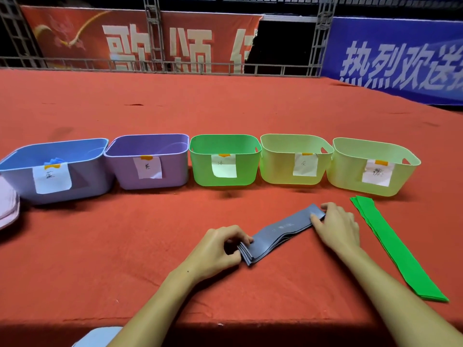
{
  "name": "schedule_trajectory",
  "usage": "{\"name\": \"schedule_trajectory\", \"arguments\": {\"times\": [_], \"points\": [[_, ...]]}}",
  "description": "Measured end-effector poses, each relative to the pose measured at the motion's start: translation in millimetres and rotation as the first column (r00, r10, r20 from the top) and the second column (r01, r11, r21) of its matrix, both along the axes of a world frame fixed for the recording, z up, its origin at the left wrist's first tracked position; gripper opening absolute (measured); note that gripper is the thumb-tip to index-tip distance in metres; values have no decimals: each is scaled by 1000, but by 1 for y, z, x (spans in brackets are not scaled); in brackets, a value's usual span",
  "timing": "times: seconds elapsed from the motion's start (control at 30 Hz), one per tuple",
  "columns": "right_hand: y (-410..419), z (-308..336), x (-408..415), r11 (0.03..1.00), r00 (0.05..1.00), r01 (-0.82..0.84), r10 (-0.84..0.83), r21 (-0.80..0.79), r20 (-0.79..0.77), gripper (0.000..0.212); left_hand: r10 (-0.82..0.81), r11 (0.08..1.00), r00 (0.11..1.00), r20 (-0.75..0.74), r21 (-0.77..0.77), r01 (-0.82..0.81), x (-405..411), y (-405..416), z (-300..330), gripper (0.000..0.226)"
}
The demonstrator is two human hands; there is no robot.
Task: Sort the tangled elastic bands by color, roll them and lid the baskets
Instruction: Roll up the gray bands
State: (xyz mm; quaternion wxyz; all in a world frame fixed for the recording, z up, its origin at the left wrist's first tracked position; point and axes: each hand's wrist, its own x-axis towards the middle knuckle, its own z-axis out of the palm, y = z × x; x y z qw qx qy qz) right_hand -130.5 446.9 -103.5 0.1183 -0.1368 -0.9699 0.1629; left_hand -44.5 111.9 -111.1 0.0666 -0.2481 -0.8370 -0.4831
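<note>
Pinching the near end of the grey bands [280, 234] between thumb and curled fingers, the left hand [218, 249] holds the stack's edges together, while the right hand [338, 226] has its fingers bent over the far end, thumb laid on top, so both hands are closed on the same flat stack lying on the red table [150, 246]. The step in hand looks like squaring the stack before rolling it; to do it well, keep the layers flush at the left grip, start a tight first turn there, and let the right hand keep the strip taut and straight so the roll does not slide sideways. Just beyond the right grip, further out to the side, the green bands [398, 249] lie flat and untouched. Past both grips runs the row of baskets [225, 169], each with a paper label [224, 166] whose writing is too faint to read surely. Something blue [53, 161] peeks from the blue basket [57, 171]; the other baskets' floors are hidden. Pink lids [7, 209] are cut off at the edge.
</note>
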Motion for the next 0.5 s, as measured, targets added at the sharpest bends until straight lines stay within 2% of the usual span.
{"name": "schedule_trajectory", "arguments": {"times": [0.13, 0.27, 0.33, 0.4, 0.5], "points": [[-1, -1, -19, 963, 985, -104, 66, -249, -157, 34, 5, 1000, 1000, -21, 20, -5, 0, 1, 2, 30], [-5, 4, -35, 928, 963, -192, 116, -318, -241, 32, -30, 1000, 993, -113, 1, 31, 3, 15, 7, 26], [-2, 2, -37, 929, 971, -196, 139, -313, -194, 36, -69, 997, 986, -152, -27, 66, 4, 22, 6, 26], [-2, 4, -28, 946, 979, -183, 150, -267, -138, 43, -79, 997, 988, -131, -34, 75, 4, 23, 6, 28], [-17, 13, 14, 950, 951, -273, 244, -148, -190, 41, -103, 992, 992, -79, -81, 96, 0, 16, 8, 20]]}}
